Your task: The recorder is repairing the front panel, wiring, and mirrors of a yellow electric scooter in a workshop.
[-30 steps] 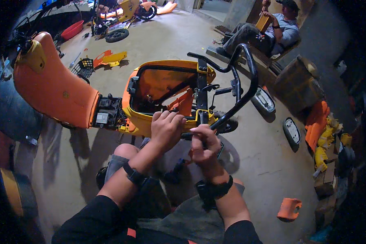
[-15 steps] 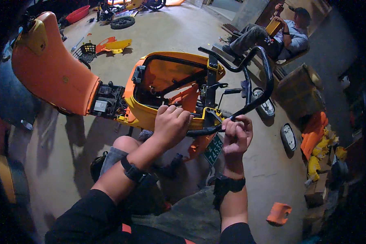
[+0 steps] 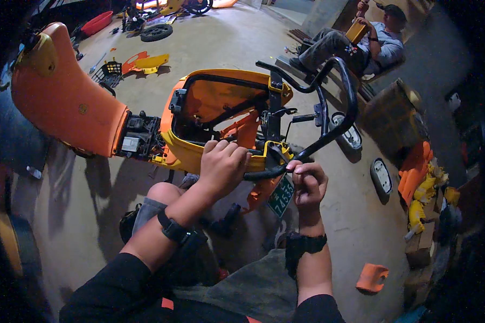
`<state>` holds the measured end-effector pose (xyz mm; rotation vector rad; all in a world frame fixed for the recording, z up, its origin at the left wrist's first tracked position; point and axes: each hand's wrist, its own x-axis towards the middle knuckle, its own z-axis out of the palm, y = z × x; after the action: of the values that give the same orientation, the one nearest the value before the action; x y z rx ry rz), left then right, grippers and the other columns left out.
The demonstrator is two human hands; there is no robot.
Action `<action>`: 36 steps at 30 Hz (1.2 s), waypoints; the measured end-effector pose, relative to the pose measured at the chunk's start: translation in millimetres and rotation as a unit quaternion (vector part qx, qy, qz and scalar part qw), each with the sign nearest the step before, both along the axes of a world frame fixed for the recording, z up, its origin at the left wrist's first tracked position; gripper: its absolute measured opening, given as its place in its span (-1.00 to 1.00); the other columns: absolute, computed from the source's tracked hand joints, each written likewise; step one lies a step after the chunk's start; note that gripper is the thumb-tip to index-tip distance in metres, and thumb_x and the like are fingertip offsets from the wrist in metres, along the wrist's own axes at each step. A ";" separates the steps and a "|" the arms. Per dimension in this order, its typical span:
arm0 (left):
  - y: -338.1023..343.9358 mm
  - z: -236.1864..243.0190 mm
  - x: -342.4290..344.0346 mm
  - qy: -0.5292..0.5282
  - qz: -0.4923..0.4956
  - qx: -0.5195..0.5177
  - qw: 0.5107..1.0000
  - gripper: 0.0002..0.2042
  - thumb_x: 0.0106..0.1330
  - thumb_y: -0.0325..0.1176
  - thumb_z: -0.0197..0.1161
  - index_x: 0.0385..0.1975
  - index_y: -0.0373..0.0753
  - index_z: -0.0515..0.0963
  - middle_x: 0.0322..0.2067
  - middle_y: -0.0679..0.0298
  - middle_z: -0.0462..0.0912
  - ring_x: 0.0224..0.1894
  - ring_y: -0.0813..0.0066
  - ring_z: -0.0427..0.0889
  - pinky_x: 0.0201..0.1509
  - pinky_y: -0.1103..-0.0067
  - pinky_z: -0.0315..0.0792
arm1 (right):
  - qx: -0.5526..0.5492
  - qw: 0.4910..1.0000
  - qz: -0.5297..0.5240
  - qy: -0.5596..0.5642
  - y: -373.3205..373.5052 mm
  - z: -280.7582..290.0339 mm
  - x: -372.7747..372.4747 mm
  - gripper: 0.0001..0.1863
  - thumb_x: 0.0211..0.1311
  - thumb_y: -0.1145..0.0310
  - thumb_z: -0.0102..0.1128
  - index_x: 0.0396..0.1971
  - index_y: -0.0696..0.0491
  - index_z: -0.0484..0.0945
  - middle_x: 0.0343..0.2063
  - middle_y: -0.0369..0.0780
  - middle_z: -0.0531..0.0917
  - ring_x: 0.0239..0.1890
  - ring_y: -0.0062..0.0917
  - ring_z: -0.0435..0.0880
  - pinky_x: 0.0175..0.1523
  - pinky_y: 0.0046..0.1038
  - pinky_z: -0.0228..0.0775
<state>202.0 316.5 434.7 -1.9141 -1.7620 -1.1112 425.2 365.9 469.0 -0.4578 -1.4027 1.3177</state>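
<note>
A partly stripped orange and yellow scooter body [image 3: 184,151] spans the floor before me, with an open compartment. A black tubular rail [image 3: 339,124] curves over its right end. My left hand [image 3: 221,169] has its fingers curled over the compartment's near lower rim. My right hand [image 3: 310,183] is closed just right of it, fingertips pinched at the rail's lower tube; what they hold is hidden. Beneath hang a green plate [image 3: 282,197] and an orange piece [image 3: 261,191]. An orange front shield [image 3: 70,102] stands at left, joined by a black base with exposed components [image 3: 140,134].
At upper right a person [image 3: 382,46] sits holding a yellow object. Oval black-and-white parts [image 3: 381,177], orange panels [image 3: 414,167], a carton [image 3: 390,116] and an orange piece [image 3: 372,277] lie right. A wheel [image 3: 156,32], red basin [image 3: 96,24] and black basket [image 3: 108,74] lie behind.
My right hand has moved right and slightly up from beside the frame's bracket to the lower tube, its fingers curling tighter. The green plate has come into sight. The view has shifted slightly.
</note>
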 end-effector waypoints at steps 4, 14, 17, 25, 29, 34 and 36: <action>1.2 -1.1 -0.3 0.006 -0.001 0.006 1.000 -0.86 0.32 -0.25 0.28 -0.46 -0.09 0.56 -0.47 0.34 0.58 -0.31 0.33 0.57 -0.08 0.36 0.34 | 0.012 1.000 0.006 -0.015 5.2 -2.9 3.2 -0.80 0.28 0.39 0.00 -0.34 0.18 0.58 -0.62 -0.35 0.34 -0.54 -0.65 0.32 0.14 -0.31 0.41; 0.1 2.6 0.6 0.006 -0.004 0.006 1.000 -0.86 0.35 -0.26 0.26 -0.45 -0.09 0.56 -0.46 0.35 0.59 -0.31 0.34 0.57 -0.08 0.37 0.34 | -0.031 0.999 0.013 -0.012 14.5 -9.6 12.5 -0.75 0.27 0.31 0.04 -0.37 0.19 0.59 -0.62 -0.27 0.50 -0.38 -0.53 0.55 0.20 -0.32 0.45; -0.9 2.9 -0.5 0.010 -0.004 0.001 1.000 -0.87 0.34 -0.26 0.27 -0.44 -0.09 0.57 -0.46 0.35 0.59 -0.31 0.35 0.58 -0.08 0.37 0.34 | -0.019 0.999 0.025 -0.037 15.5 -3.2 10.7 -0.78 0.33 0.31 -0.02 -0.34 0.14 0.54 -0.75 -0.38 0.31 -0.67 -0.69 0.30 0.26 -0.24 0.44; -0.5 3.3 -0.9 0.010 -0.009 0.008 1.000 -0.89 0.34 -0.26 0.28 -0.43 -0.07 0.59 -0.47 0.36 0.59 -0.33 0.34 0.57 -0.09 0.38 0.33 | 0.030 0.995 0.030 -0.089 27.1 3.7 16.3 -0.77 0.41 0.39 -0.03 -0.19 0.17 0.60 -0.58 -0.22 0.61 -0.44 -0.50 0.69 0.35 -0.14 0.42; -0.6 3.6 -0.6 0.006 -0.013 0.006 1.000 -0.88 0.35 -0.26 0.28 -0.43 -0.07 0.59 -0.48 0.35 0.58 -0.32 0.34 0.57 -0.10 0.37 0.33 | 0.045 0.994 0.002 -0.103 25.2 2.8 17.2 -0.77 0.42 0.39 -0.03 -0.18 0.17 0.60 -0.57 -0.22 0.61 -0.45 -0.50 0.69 0.30 -0.16 0.48; -1.7 4.9 -1.6 0.003 -0.017 -0.017 1.000 -0.87 0.36 -0.22 0.27 -0.37 -0.10 0.62 -0.45 0.34 0.61 -0.31 0.32 0.58 -0.08 0.37 0.33 | 0.032 0.997 -0.031 -0.070 33.1 -2.5 15.2 -0.75 0.46 0.35 0.05 -0.11 0.21 0.58 -0.54 -0.18 0.66 -0.44 -0.46 0.70 0.03 -0.28 0.63; -3.2 4.9 -3.6 -0.009 -0.031 -0.026 0.999 -0.81 0.35 -0.15 0.28 -0.32 -0.12 0.64 -0.42 0.32 0.62 -0.29 0.30 0.58 -0.07 0.36 0.33 | 0.011 0.996 -0.068 -0.062 30.5 -1.1 8.9 -0.77 0.47 0.39 0.01 -0.08 0.21 0.56 -0.56 -0.20 0.65 -0.47 -0.46 0.69 0.02 -0.25 0.65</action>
<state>198.4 313.3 439.6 -2.0076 -1.7685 -1.1165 434.0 396.5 468.0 -0.6176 -1.4608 1.1790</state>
